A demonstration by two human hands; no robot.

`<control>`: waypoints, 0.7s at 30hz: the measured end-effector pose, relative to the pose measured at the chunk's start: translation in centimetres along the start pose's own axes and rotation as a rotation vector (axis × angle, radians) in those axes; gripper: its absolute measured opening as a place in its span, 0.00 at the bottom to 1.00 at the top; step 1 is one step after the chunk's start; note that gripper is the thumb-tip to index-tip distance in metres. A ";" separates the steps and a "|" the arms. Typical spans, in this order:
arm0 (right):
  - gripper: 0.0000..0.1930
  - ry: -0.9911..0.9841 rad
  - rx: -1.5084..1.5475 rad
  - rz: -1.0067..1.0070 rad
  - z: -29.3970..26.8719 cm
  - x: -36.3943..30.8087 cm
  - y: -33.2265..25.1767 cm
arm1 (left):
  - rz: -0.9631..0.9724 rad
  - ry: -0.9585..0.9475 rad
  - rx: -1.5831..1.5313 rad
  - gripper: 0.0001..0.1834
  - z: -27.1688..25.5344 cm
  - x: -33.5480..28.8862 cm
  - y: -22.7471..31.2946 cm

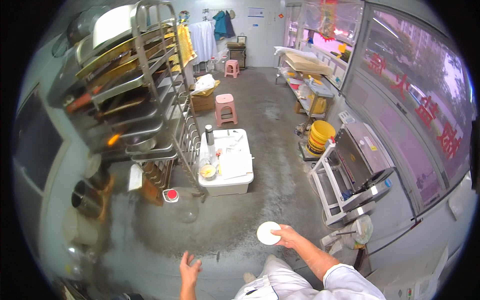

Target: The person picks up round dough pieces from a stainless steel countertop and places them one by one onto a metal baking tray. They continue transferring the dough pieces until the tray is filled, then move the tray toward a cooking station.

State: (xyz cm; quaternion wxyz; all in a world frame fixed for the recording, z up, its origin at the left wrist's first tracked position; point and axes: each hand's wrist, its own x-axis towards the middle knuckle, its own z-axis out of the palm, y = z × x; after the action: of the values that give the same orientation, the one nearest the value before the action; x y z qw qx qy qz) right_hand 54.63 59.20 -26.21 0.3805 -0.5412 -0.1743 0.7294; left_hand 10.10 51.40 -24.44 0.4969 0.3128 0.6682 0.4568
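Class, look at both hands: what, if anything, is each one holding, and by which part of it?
The right hand holds a round white disc by its right edge. The left hand holds nothing.

Round white disc (266, 233), in right hand (286, 236).
Left hand (190, 273), fingers (184, 258) parted, above grey floor (240, 215); white storage bin (225, 189), yellow bucket (320, 135), metal tray rack (154, 82), two pink stools (225, 100).

White top (361, 291); right sleeve (342, 280) short, thin dark line near hem; white trousers (289, 274), creased; pale footwear (249, 276); dark trim and small dark mark on white cloth (261, 292) at front; left hand (190, 270), right hand (286, 236) and both forearms (315, 256) bare.
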 end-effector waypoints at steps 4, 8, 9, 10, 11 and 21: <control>0.22 0.222 -0.185 0.177 -4.6 5.0 1.9 | -0.224 -0.017 0.216 0.36 -7.0 0.2 -10.7; 0.25 0.406 -0.515 0.344 -7.5 11.2 3.4 | -0.058 -0.053 0.749 0.34 -12.5 -3.0 -16.7; 0.24 0.459 -0.655 0.358 -7.3 13.2 3.7 | -0.020 -0.029 0.721 0.26 -13.3 -4.6 -16.9; 0.23 0.416 -0.715 0.377 -6.9 15.0 3.8 | 0.019 -0.005 0.695 0.21 -14.0 -6.2 -16.7; 0.21 0.440 -0.796 0.415 -6.1 16.8 3.8 | -0.009 0.031 0.673 0.20 -14.5 -7.0 -16.3; 0.25 -0.107 -1.615 0.058 17.0 31.5 0.5 | -0.368 0.233 0.549 0.18 -19.7 -4.6 -19.0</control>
State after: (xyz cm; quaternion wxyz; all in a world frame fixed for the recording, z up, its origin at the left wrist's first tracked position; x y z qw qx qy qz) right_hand 34.84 85.02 -41.25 -0.1558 -0.6175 -0.6510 0.4131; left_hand -6.53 34.13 -38.45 0.3885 0.2549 0.8636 0.1955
